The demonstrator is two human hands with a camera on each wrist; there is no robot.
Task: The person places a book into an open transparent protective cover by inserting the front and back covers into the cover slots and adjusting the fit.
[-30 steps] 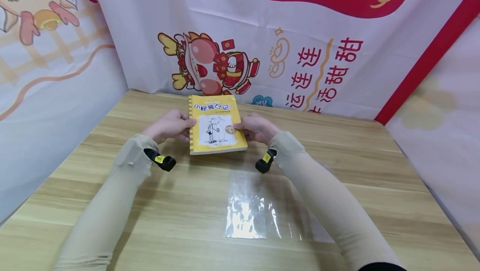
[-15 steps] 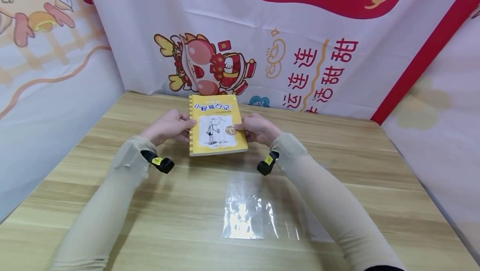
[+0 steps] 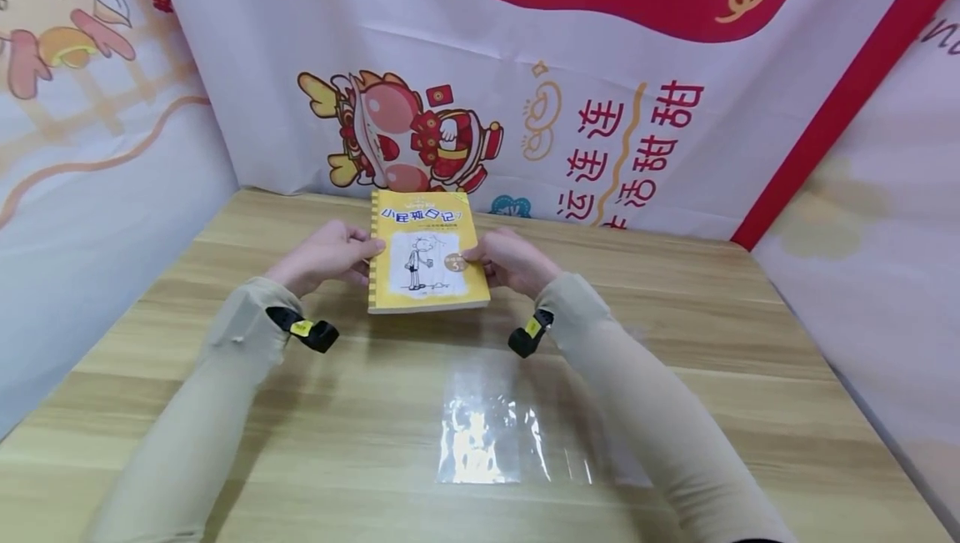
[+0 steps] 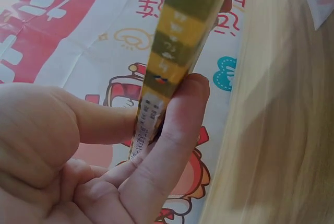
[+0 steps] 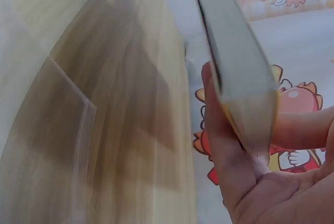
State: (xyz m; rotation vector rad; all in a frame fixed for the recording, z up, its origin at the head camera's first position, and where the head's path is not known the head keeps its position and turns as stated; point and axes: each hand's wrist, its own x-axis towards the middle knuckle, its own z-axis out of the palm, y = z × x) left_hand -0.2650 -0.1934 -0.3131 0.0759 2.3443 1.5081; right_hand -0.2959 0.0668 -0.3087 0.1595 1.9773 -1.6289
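A yellow paperback book point(image 3: 427, 253) with a cartoon figure on its cover is held up above the table, its cover facing the head camera. My left hand point(image 3: 327, 255) pinches the spine edge, thumb on the front and fingers behind. On the opposite edge my right hand point(image 3: 515, 261) grips the book the same way. The left wrist view shows the green-and-yellow striped spine point(image 4: 172, 41) between thumb and fingers. Page edges point(image 5: 235, 51) of the book fill the middle of the right wrist view. A clear plastic sleeve point(image 3: 480, 434) lies flat on the table, nearer than the book.
The wooden table point(image 3: 337, 443) reaches back to a white and red printed cloth point(image 3: 450, 42), close behind the book. Another printed cloth point(image 3: 97, 126) borders the left side. Part of the plastic sleeve lies under the right forearm point(image 3: 637, 393).
The head view has shifted slightly, so the scene slides a little to the left. Both hands keep their hold on the book, which stays nearly still.
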